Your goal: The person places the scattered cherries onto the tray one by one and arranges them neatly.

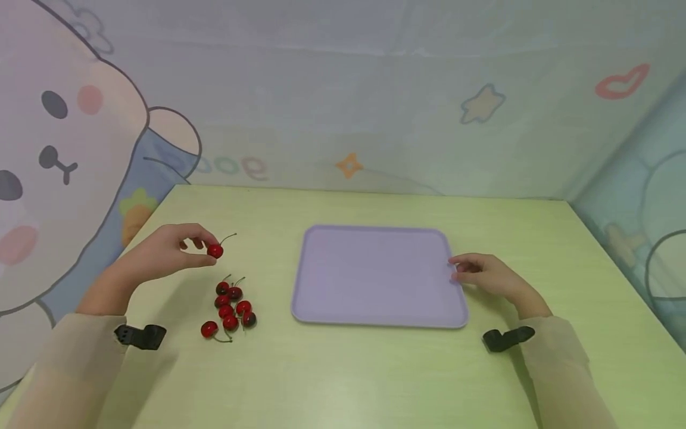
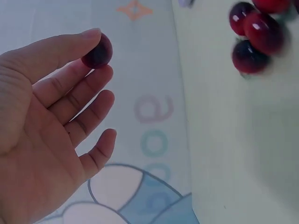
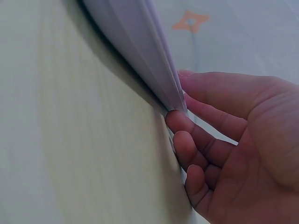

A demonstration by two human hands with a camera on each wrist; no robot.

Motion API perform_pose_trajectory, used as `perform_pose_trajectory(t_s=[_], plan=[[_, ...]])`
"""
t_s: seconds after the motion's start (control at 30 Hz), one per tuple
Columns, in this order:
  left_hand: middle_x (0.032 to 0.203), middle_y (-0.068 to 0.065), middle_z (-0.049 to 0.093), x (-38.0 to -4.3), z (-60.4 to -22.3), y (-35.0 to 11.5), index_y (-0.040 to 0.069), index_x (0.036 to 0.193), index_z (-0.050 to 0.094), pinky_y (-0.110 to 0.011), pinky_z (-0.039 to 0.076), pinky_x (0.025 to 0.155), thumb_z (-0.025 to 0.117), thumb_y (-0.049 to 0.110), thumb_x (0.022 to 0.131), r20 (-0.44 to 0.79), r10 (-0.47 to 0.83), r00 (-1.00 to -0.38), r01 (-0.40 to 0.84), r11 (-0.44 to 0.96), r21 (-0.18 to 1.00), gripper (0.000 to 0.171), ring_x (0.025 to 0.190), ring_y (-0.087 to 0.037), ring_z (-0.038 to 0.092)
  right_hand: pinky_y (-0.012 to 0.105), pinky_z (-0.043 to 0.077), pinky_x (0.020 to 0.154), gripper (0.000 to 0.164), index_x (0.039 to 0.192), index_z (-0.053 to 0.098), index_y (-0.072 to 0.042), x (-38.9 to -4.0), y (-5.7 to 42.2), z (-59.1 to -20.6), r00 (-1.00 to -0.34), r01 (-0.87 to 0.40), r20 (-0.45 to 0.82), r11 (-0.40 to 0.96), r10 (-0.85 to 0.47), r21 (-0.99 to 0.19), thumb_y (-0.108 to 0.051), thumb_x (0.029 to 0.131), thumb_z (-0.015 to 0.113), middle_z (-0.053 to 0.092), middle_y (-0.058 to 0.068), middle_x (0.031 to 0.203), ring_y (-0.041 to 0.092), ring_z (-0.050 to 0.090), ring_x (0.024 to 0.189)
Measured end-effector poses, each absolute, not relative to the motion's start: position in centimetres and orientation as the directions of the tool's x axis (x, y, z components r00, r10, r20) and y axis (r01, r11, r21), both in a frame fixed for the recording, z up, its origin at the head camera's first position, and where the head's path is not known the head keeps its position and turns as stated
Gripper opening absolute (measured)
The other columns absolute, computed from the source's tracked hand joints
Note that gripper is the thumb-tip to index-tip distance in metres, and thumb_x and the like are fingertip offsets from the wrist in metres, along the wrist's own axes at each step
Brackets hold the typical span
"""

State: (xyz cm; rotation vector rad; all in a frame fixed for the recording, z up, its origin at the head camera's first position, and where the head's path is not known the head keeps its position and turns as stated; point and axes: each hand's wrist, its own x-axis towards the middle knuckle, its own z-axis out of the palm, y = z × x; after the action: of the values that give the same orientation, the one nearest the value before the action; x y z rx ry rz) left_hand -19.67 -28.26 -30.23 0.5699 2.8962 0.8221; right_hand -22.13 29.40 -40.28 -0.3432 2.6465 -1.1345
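Backdrop printed with a cartoon bear (image 1: 53, 119) fills the far left, and in front of it the left hand (image 1: 163, 253) holds a glossy red cherry (image 1: 215, 251) above the pale green counter (image 1: 354, 369). Its grip is a narrow pinch, thumb on one side of the fruit and forefinger on the other, the remaining fingers loosely bent with nothing in them. The stem (image 1: 228, 236) of this cherry slants up to the right, free of the fingers. Such a cherry should be very light, smooth and rather slippery, apt to roll out of a careless pinch; the rounded sides are the place to take hold — the thin stem looks likelier to bend or snap.

Nearer the viewer and slightly to the right, a cluster of seven cherries (image 1: 225, 311) lies on the counter, several touching, with a single cherry (image 1: 209, 329) just beside them at the near left.

Further right, well apart from the fruit, a lilac rectangular tray (image 1: 375, 274) sits on the counter. The right hand (image 1: 489, 275) is at its right edge, thumb and fingers nearly closed about the rim (image 1: 464, 304) — how firmly, the edge-on wrist view does not settle. The tray looks thin, light and fairly stiff, probably plastic; its raised rim, midway along a short side, should give the surest hold.
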Motion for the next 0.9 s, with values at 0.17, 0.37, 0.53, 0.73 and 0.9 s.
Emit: perform_pose_trajectory(t_s=[0.17, 0.37, 0.53, 0.73, 0.9], plan=[[0.096, 0.002, 0.065, -20.4, -28.7, -25.8, 0.017, 0.101, 0.069, -0.041, 0.038, 0.085, 0.072, 0.026, 0.087, 0.047, 0.409, -0.911, 0.368, 0.759, 0.537, 0.016, 0.092, -0.017, 0.052, 0.025, 0.045, 0.076, 0.045, 0.128, 0.059, 0.001, -22.3, 29.2, -40.4, -0.945, -0.128, -0.113, 0.664, -0.307, -0.737, -0.023, 0.091, 0.067, 0.063, 0.013, 0.108, 0.019, 0.053, 0.096], [0.096, 0.0, 0.065, -21.5, -27.3, -23.0, 0.015, 0.102, 0.069, -0.039, 0.04, 0.084, 0.072, 0.025, 0.088, 0.064, 0.444, -0.894, 0.405, 0.737, 0.54, 0.017, 0.092, -0.018, 0.053, 0.026, 0.045, 0.079, 0.045, 0.128, 0.058, 0.002, -22.5, 28.9, -40.7, -0.943, -0.144, -0.101, 0.662, -0.318, -0.736, -0.024, 0.091, 0.067, 0.063, 0.013, 0.108, 0.017, 0.054, 0.096], [0.096, -0.001, 0.065, -22.8, -27.1, -20.4, 0.013, 0.102, 0.069, -0.038, 0.041, 0.08, 0.072, 0.024, 0.087, 0.082, 0.465, -0.882, 0.428, 0.713, 0.556, 0.019, 0.091, -0.019, 0.053, 0.027, 0.045, 0.08, 0.046, 0.129, 0.058, 0.001, -22.5, 28.9, -40.7, -0.944, -0.127, -0.117, 0.668, -0.308, -0.733, -0.024, 0.091, 0.067, 0.063, 0.012, 0.108, 0.019, 0.053, 0.097], [0.097, 0.0, 0.067, -24.2, -27.4, -17.2, 0.013, 0.102, 0.069, -0.038, 0.04, 0.083, 0.073, 0.021, 0.087, 0.107, 0.493, -0.863, 0.455, 0.67, 0.587, 0.018, 0.091, -0.018, 0.053, 0.026, 0.045, 0.077, 0.048, 0.13, 0.057, 0.0, -22.7, 28.8, -40.8, -0.945, -0.118, -0.122, 0.666, -0.302, -0.737, -0.025, 0.091, 0.068, 0.062, 0.012, 0.109, 0.02, 0.052, 0.097], [0.096, 0.0, 0.068, -25.2, -28.1, -14.5, 0.012, 0.1, 0.071, -0.036, 0.042, 0.081, 0.074, 0.019, 0.084, 0.143, 0.519, -0.843, 0.485, 0.617, 0.619, 0.017, 0.091, -0.018, 0.054, 0.027, 0.045, 0.075, 0.048, 0.131, 0.057, -0.001, -22.6, 28.7, -40.8, -0.947, -0.107, -0.127, 0.661, -0.295, -0.742, -0.026, 0.091, 0.068, 0.061, 0.012, 0.108, 0.02, 0.051, 0.095]])
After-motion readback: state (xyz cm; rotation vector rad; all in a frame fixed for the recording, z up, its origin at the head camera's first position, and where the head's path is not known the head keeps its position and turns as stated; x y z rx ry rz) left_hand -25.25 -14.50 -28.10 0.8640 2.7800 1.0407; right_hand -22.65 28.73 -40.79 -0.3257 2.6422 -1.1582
